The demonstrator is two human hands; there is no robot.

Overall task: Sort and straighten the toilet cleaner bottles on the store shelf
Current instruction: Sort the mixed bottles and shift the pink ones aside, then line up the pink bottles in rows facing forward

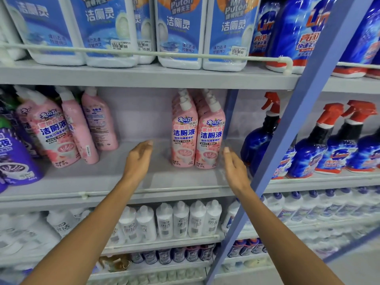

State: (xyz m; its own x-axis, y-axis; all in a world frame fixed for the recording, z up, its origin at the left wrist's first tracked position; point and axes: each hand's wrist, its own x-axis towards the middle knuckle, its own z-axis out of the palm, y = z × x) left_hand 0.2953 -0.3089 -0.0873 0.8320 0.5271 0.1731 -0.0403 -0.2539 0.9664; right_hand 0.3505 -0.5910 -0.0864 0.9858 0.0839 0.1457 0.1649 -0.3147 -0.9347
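One grey shelf (127, 175) at chest level carries the job, w/ a thin rail (144, 190) along its front edge and a blue post (298, 128) at its right end. Big white jugs (178, 31) stand on the tier above and blue sprayers (337, 149) in the next bay right; neither looks part of this step.

Pink bottles are split in 2 lots, well apart, bare shelf between. Right lot (183, 140): two tidy rows, upright, labels fwd, close to the post. Left lot (55, 132): leaning and bunched, at least two turned back-label out (98, 122), next to purple bottles (14, 159) at far left.

Left hand (138, 159) hovers over bare shelf just left of the tidy rows, fingers near straight, holding nothing. Right hand (234, 167) is just right of the front bottle, near the post, fingers loose and extended, also empty. Neither touches a bottle as far as I can tell.

Handling, my guess: stiff plastic, full of liquid so some weight, glossy wrap prob slick. Tall, narrow base and bent neck, so it tips easily. Take at mid-body w/ thumb opposite fingers, not by the white cap (186, 105). Leaners prob best stood up one at a time, then slid over beside the tidy rows.
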